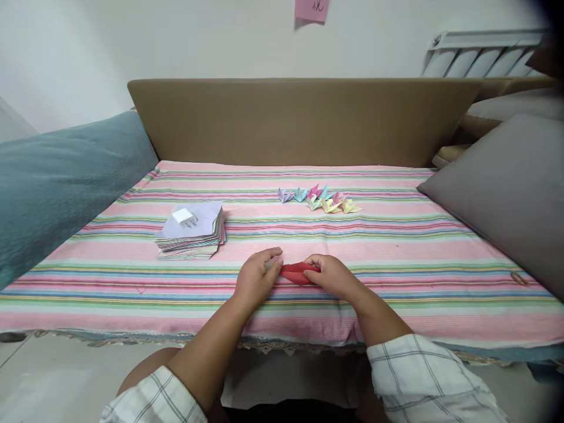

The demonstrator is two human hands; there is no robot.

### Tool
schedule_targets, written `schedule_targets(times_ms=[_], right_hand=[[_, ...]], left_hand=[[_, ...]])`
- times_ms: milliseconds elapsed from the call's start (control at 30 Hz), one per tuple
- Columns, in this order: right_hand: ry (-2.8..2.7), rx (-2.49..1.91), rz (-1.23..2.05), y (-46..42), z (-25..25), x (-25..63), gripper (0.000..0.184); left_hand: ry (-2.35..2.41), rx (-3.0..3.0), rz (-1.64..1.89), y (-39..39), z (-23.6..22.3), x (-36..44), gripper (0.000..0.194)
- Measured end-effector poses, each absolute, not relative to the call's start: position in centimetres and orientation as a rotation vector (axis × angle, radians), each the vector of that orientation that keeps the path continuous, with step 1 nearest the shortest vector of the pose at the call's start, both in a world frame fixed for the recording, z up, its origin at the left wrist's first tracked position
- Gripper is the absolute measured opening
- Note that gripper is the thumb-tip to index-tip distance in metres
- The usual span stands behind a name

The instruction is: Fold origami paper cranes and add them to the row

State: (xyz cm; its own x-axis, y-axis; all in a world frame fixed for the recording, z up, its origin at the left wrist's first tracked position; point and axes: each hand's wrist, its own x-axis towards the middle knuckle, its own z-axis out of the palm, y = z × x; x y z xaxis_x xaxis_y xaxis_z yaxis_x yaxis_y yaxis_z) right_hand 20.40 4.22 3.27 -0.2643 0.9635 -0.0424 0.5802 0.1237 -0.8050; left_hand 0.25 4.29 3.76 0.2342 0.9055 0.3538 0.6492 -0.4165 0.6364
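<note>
A folded piece of red paper (296,273) is held low over the striped cloth, between my two hands. My right hand (330,275) pinches its right end between thumb and fingers. At its left tip, the thumb and fingers of my left hand (259,275) close on the paper; the exact grip there is partly hidden. Beyond my hands, several small folded paper cranes (315,200) in purple, teal, pink, green and yellow stand in a cluster. To the left lies a stack of square coloured paper (194,232), with a white plug adapter (184,217) on top.
The striped cloth (110,247) covers a sofa seat, with a brown backrest (299,120) behind. A teal cushioned arm (70,176) bounds the left; grey cushions (506,188) lean at the right. A small brown loop (520,278) lies near them. A pink note (311,10) is on the wall.
</note>
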Motion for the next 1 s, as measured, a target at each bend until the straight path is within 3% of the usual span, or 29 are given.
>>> schedule_targets(times_ms=[233,500,733,1000], right_hand=[[-1.861,-1.550,1.234,5.6,2.1,20.1,0.006],[-1.996,-1.625,1.078,6.1,2.9,19.2,0.008],[-2.099,-1.667,0.889,5.9,3.9,18.6,0.022],[-2.145,-1.641,0.839,6.2,3.4,18.6,0.025]], left_hand=[[1.148,2.830,0.793,1.0,3.0,0.6,0.025],[1.178,2.993,0.324,0.2,-0.1,0.6,0.065],[1.180,2.990,0.333,0.3,-0.3,0.5,0.064],[1.181,3.011,0.328,0.2,-0.4,0.4,0.065]])
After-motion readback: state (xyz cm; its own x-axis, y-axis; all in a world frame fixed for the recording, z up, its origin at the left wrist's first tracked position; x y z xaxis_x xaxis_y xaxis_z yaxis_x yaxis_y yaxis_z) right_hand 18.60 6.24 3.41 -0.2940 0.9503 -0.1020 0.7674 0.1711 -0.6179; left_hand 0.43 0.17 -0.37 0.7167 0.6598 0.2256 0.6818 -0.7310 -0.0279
